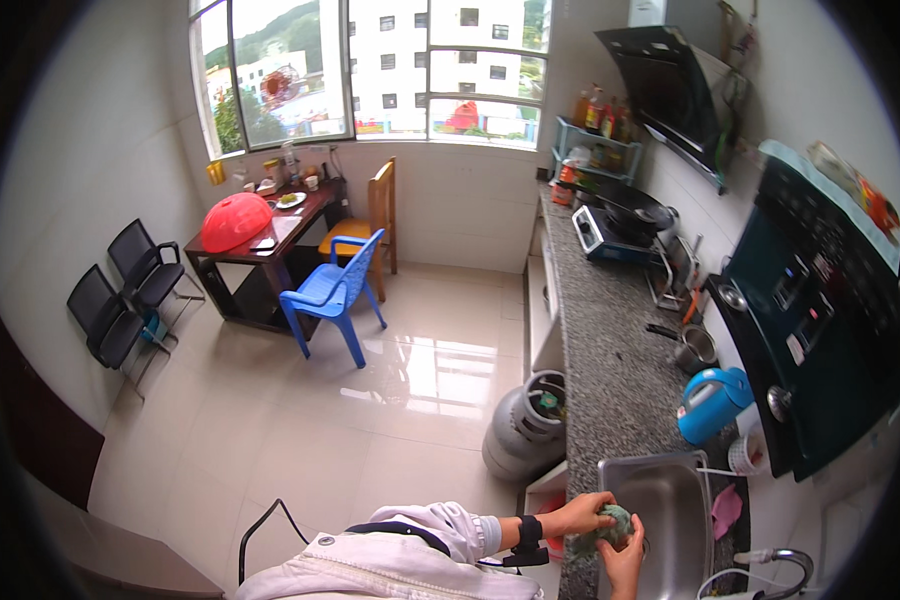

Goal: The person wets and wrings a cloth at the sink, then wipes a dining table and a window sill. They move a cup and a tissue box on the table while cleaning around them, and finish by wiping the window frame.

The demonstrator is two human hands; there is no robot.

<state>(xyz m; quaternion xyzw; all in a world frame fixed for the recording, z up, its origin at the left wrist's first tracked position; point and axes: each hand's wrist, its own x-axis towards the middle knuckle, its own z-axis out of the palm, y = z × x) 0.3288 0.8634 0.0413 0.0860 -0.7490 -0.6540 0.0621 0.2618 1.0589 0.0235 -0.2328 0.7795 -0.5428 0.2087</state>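
A bunched green cloth (613, 525) is held between both hands at the near edge of the stainless steel sink (675, 502). My left hand (581, 515), with a black strap at its wrist, grips the cloth from its upper left side. On the cloth's lower right is my right hand (624, 556), its thumb and fingers pressed around it. A curved metal faucet (787, 559) stands at the sink's right, and a pink cloth (727, 512) lies by the rim.
A blue pitcher (714, 405) and a small saucepan (694, 350) stand on the granite counter (607, 360). Farther back, a wok (634, 206) sits on a stove (607, 236). Left of the counter is a gas cylinder (521, 431); a blue plastic chair (334, 289) stands by the table (270, 262).
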